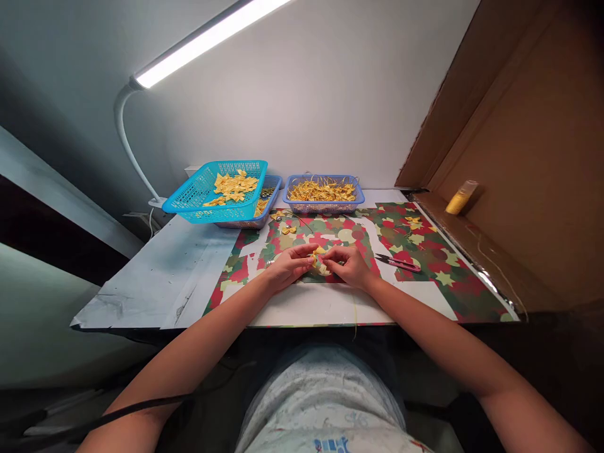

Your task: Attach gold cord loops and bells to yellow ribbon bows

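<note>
Close to the table's front, my left hand [289, 267] is closed, its thumb and fingers pinching a small yellow ribbon flower [318, 251]. My right hand [350, 263] is pinched shut right beside the flower; whatever lies between its fingertips is too small to make out. A thin yellow thread [355, 308] hangs over the front edge below my right hand. Pink-handled thread snips [401, 263] lie to the right of that hand. Farther back on the patterned sheet [443, 264] is a finished-looking yellow bow [289, 230], with another yellow piece [413, 221] at the right.
A turquoise basket [189, 207] of yellow pieces rests partly over a blue-purple basket [274, 204]. Another blue-purple basket [325, 207] holds yellow ribbon pieces. A yellow thread spool [460, 199] stands on the cardboard ledge at right. A lit lamp [207, 47] arches above.
</note>
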`<state>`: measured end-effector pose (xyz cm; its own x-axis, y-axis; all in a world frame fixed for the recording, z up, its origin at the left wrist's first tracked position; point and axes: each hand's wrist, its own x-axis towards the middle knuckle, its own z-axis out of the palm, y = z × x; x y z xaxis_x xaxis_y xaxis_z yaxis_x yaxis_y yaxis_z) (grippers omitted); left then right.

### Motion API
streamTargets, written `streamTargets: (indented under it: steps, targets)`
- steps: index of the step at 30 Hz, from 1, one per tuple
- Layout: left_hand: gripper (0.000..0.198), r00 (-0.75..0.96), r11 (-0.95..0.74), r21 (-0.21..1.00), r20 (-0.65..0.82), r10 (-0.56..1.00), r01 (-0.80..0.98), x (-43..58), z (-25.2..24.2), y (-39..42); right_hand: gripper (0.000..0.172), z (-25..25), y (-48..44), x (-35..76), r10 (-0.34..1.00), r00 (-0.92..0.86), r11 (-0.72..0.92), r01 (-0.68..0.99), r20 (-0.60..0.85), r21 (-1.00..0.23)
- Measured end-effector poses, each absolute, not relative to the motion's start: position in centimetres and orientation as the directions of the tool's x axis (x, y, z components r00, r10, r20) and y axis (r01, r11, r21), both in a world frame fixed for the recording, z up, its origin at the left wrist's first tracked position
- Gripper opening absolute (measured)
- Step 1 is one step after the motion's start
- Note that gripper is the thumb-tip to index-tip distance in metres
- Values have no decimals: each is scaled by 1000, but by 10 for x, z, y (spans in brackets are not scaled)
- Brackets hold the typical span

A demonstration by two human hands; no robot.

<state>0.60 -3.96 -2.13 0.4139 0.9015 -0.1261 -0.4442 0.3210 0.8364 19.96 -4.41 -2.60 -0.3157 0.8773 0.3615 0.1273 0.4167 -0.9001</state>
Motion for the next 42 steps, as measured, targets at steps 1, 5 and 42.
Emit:
streamTargets:
  steps: [1,5,42]
  targets:
    - [36,416,322,837,-126,901,-443,6,-21,-40,12,-26,-44,199,879,-319,407,116,354,-906]
    - [35,428,327,837,-126,895,-438,6,-20,-41,18,-27,-44,199,883,-346,358,59,318,-932]
    - [31,469,339,841,-118,875,-421,7,-18,-41,36,-34,-37,197,853,-509,4,-220,118,-975]
